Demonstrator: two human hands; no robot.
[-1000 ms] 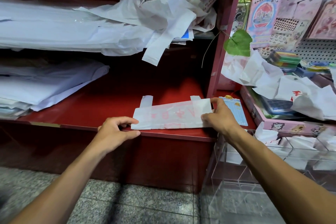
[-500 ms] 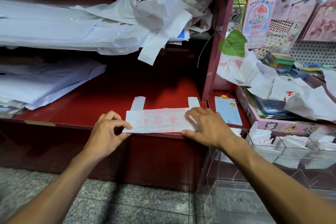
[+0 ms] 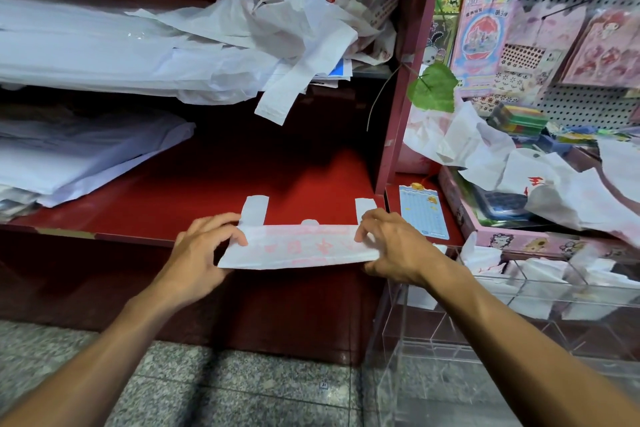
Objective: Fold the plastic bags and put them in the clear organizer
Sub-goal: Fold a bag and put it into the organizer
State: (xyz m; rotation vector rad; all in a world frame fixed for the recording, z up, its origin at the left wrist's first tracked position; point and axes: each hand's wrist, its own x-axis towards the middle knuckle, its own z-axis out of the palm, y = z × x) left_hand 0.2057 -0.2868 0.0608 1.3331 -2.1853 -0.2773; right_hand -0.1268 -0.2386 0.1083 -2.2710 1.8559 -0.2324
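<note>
Both hands pinch a folded white bag (image 3: 298, 248) with pink print at the front edge of the red shelf (image 3: 194, 198): the left hand (image 3: 204, 250) grips its left end, the right hand (image 3: 394, 246) its right end. Its two handles lie flat on the shelf behind. The clear organizer (image 3: 502, 319) stands just right, below the right forearm, with folded bags in it.

Two hands, the left hand (image 3: 199, 255) and the right hand (image 3: 394, 246), hold one folded plastic bag (image 3: 298, 248) with two handle strips. One clear organizer (image 3: 502, 315) holds several folded bags. Two red shelves carry heaps of uncountable bags. One blue card (image 3: 423, 211). One green leaf (image 3: 433, 87).
</note>
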